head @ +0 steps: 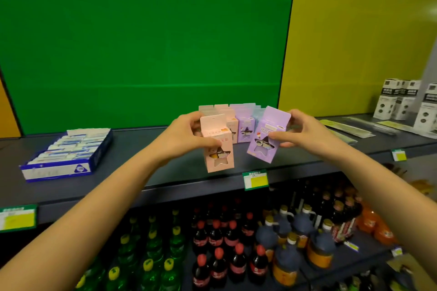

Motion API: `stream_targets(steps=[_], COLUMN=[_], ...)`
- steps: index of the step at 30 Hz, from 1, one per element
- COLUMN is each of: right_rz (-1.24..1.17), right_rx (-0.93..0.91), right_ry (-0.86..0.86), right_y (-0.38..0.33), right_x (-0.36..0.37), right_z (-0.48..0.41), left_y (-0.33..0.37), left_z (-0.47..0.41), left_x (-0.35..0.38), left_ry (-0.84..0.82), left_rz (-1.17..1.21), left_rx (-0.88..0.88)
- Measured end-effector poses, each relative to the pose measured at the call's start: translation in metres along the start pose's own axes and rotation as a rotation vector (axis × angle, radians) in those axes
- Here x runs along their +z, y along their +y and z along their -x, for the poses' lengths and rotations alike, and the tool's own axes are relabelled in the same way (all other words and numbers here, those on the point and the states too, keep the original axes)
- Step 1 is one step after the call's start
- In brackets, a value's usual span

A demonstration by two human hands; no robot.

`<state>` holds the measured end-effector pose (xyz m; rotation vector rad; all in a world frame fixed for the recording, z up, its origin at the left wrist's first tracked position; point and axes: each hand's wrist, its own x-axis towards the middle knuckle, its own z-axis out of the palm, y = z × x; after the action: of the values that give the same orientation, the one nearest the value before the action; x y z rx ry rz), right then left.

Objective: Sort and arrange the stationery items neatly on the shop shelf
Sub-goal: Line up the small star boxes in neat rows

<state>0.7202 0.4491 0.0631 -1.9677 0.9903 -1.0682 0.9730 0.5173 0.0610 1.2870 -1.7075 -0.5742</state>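
Up at the dark shelf (142, 172), the left hand (182, 134) gripped a pink star-window box (218, 149) upright, thumb across its front. Just beside it, the right hand (300, 131) pinched a purple star-window box (266, 139), tilted. Behind both stood a row of matching boxes (238, 120).

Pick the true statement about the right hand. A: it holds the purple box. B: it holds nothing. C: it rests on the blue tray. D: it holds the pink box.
A: the right hand pinches the tilted purple box, while the left hand grips the pink box.
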Motion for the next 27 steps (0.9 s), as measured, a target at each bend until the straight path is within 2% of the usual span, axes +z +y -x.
stream_targets(steps=[11,22,27], right_rz=[0.243,0.335,0.462], right_rx=[-0.126,-0.17,-0.285], right_ry=[-0.027,-0.254,-0.316], right_y=[0.034,0.051,0.06], right_x=[-0.041,-0.048,-0.035], right_z=[-0.036,-0.108,-0.124], left_y=[0.005,-0.018,-0.033], left_z=[-0.063,-0.119,-0.128], left_x=[0.043,0.049,0.051], left_ry=[0.084,0.08,0.1], left_rz=[-0.335,-0.59,-0.679], left_rx=[0.048,0.096,0.106])
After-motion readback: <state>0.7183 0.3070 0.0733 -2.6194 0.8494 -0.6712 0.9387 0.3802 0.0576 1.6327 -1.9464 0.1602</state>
